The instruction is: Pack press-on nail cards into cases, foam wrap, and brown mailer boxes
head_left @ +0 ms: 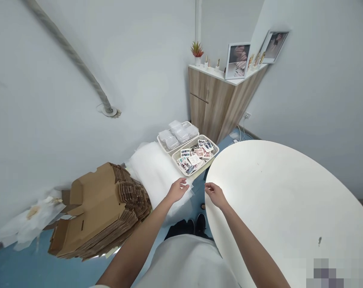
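Observation:
My left hand (178,189) reaches forward beside the table, fingers loosely bent and thumb apart, holding nothing. Just over the table's left edge, my right hand (215,193) has its fingers slightly curled, with nothing visible in it. Ahead of both hands, and touched by neither, is a cream plastic basket (179,167) full of small printed cards (194,160) that look like press-on nail sets. Behind it a second basket (163,147) holds several clear plastic packets (181,134).
A round white table (277,192) fills the right side. White wrapping material (151,168) bulges at left, beside stacked flat cardboard boxes (100,212). A wooden cabinet (214,100) at the back carries picture frames (237,60), small bottles and a potted plant (197,52).

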Motion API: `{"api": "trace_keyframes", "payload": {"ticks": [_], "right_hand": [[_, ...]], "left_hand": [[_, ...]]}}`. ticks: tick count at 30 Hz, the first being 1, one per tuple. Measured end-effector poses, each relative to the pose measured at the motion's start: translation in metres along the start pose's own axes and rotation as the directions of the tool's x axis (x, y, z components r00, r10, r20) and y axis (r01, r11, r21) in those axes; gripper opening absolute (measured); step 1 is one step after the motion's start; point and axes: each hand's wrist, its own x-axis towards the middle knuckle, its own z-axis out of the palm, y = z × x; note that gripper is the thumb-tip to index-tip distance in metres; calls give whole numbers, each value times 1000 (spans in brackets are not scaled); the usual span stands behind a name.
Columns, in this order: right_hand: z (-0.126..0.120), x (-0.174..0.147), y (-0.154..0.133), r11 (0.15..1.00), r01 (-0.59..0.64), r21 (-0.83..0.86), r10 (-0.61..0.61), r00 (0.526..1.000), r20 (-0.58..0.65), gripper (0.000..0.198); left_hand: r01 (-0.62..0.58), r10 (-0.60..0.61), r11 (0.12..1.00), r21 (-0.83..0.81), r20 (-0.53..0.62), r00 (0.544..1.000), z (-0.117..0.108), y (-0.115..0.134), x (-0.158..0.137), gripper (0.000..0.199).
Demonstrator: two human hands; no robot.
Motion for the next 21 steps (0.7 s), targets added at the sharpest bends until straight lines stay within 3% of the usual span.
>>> {"api": "trace_keyframes", "payload": {"ticks": [6,9,16,21], "right_hand": [[15,41,-4,997,20,-73,-25,997,-67,32],[24,62,-8,994,24,-102,-33,995,-94,36],[40,110,-18,989,-55,-141,34,989,-143,46],[42,134,-24,971,-89,-220,52,984,-168,46]], "left_hand": [[18,-11,994,111,-68,998,-12,1,44,37],[-22,39,985,174,-98,994,-14,6,76,34],[-210,227,877,433,12,974,-1,14,141,38],[-182,192,845,502,34,981,9,8,153,38]]}}
